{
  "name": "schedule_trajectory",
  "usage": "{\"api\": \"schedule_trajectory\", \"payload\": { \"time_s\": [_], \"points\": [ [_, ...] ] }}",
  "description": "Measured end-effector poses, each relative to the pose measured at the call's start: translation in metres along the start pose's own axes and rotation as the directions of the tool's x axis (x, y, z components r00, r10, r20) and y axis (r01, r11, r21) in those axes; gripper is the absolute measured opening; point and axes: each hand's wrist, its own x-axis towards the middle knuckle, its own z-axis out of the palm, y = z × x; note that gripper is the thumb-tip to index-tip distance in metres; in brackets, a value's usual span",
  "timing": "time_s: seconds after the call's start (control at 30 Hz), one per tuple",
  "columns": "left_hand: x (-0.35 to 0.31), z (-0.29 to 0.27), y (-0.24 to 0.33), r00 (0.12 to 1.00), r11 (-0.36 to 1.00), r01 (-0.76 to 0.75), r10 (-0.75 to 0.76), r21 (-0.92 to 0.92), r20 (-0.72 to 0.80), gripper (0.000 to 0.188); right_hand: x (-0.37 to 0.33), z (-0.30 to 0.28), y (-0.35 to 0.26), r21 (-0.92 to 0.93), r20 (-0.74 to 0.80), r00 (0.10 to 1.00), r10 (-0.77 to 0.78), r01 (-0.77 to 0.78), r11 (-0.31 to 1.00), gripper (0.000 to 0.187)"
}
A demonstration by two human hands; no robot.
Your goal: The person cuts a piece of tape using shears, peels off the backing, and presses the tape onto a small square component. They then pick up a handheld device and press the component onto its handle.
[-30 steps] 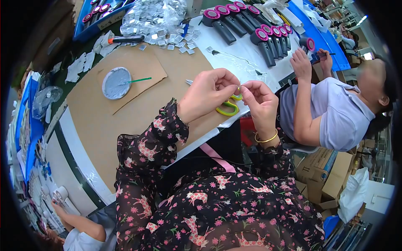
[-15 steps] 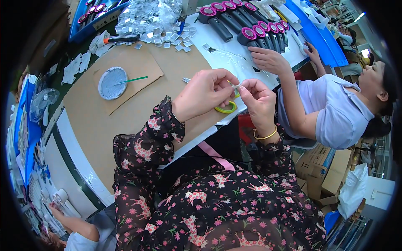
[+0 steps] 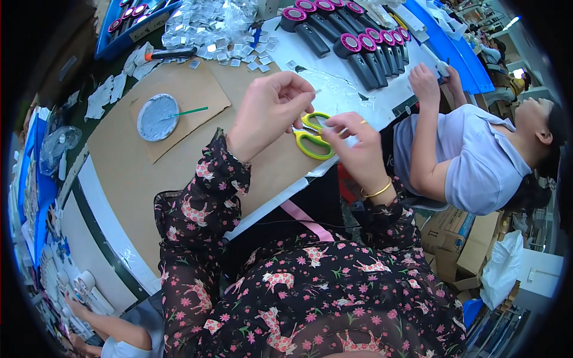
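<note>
Left hand (image 3: 267, 110) up above the tabletop (image 3: 179, 161), fingers curled, thumb and forefinger pinched together on a tiny pale scrap (image 3: 317, 92) that is too small to make out. Right hand (image 3: 352, 143) sits just beside it, a little lower, fingers bent and closed on another small clear piece (image 3: 323, 122), a gold bangle (image 3: 378, 192) at the wrist. The two hands are slightly apart, not touching.

Right beneath them lie the scissors (image 3: 311, 138), yellow-green handles, resting on the brown cardboard sheet (image 3: 197, 155) near the tabletop's edge, partly hidden by the right hand's fingers. Neither hand has hold of them, as far as can be seen.

Further out on the left, a round grey dish (image 3: 157, 117) sits on a smaller piece of cardboard, with a thin green stick (image 3: 190, 112) lying across its rim. Beyond that, a scatter of small silvery squares (image 3: 239, 53) spills out beside a clear plastic bag (image 3: 203, 21) full of the same. An orange-handled tool (image 3: 171, 53) lies beside them, and white paper scraps (image 3: 110, 89) trail down the left side.

At the far side, a row of dark handles with pink round heads (image 3: 340, 30) is lined up on a white sheet. A co-worker (image 3: 471, 155) in a pale shirt sits to the right, one hand (image 3: 425, 80) reaching up at the tabletop's edge by those handles. Bottom left, another person's hand (image 3: 74, 301) works at small white pieces.
</note>
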Motion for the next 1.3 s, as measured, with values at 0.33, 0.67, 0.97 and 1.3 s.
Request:
{"api": "schedule_trajectory", "payload": {
  "time_s": [0.33, 0.67, 0.97, 1.3],
  "points": [
    [0.0, 0.0, -0.001, 0.998, 0.998, 0.0, 0.004, 0.066, -0.058, 0.019, -0.008, 0.011, -0.002, -0.429, 0.172, 0.979, -0.107, 0.173, 0.886, 0.04],
    [-0.001, -0.002, 0.002, 0.994, 0.996, -0.037, 0.045, 0.076, -0.1, 0.021, -0.024, -0.013, 0.01, 0.062, 0.228, 0.897, 0.379, -0.402, 0.914, 0.041],
    [0.001, -0.003, -0.006, 0.997, 0.998, -0.003, 0.008, 0.067, -0.075, 0.022, -0.046, -0.015, 0.013, 0.858, 0.514, 0.825, 0.236, -0.49, -0.156, 0.048],
    [-0.001, -0.002, -0.007, 0.998, 0.996, -0.007, 0.012, 0.09, -0.056, 0.022, -0.053, -0.019, 0.006, 0.809, 0.582, 0.791, 0.191, -0.586, -0.038, 0.037]
  ]
}}
